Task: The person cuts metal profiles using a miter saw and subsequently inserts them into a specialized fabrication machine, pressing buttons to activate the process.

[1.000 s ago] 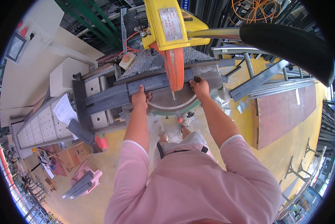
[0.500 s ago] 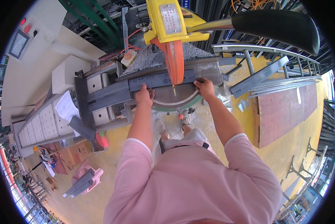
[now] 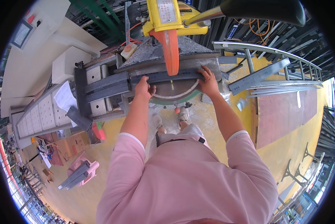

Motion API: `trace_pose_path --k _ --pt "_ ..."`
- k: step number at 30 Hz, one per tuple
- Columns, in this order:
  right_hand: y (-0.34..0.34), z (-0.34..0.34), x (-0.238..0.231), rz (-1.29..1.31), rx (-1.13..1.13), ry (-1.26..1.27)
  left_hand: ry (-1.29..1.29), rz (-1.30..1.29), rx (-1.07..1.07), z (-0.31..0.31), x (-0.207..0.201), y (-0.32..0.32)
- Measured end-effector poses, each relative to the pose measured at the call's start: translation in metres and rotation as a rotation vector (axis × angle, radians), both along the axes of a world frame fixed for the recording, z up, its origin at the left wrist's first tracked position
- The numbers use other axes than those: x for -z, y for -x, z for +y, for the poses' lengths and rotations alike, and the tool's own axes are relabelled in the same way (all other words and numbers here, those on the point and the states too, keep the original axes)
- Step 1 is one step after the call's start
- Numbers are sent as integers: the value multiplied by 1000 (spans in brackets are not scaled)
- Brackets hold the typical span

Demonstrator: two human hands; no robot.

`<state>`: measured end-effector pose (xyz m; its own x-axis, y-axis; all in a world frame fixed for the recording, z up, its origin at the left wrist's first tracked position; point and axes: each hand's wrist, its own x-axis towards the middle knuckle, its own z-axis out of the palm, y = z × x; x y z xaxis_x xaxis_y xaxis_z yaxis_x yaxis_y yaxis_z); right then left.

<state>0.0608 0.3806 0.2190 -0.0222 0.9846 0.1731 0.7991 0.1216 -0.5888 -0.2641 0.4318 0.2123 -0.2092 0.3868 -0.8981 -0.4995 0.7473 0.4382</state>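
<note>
Though apart, both hands (image 3: 143, 89) (image 3: 209, 84) on bar (image 3: 163, 77)

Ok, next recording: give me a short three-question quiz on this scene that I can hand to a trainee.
1. Pick one. What colour is the blade guard?
a) green
b) orange
c) white

2. True or false: the right hand is gripping the black saw handle.

3. Short answer. What lies on the pink plastic chair?

Key:
1. b) orange.
2. False; it is at the right end of the dark grey profile.
3. Dark grey bars.
</note>
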Motion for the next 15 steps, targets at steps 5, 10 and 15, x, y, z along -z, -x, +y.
trace_pose_path --k 5,10,15 --pt "-10 23 -4 359 36 508 36 32 33 -3 -17 6" --pt "-1 55 18 411 168 500 13 -5 158 -18 2 0" --pt "12 55 25 786 338 361 -41 -21 138 -10 28 -12"
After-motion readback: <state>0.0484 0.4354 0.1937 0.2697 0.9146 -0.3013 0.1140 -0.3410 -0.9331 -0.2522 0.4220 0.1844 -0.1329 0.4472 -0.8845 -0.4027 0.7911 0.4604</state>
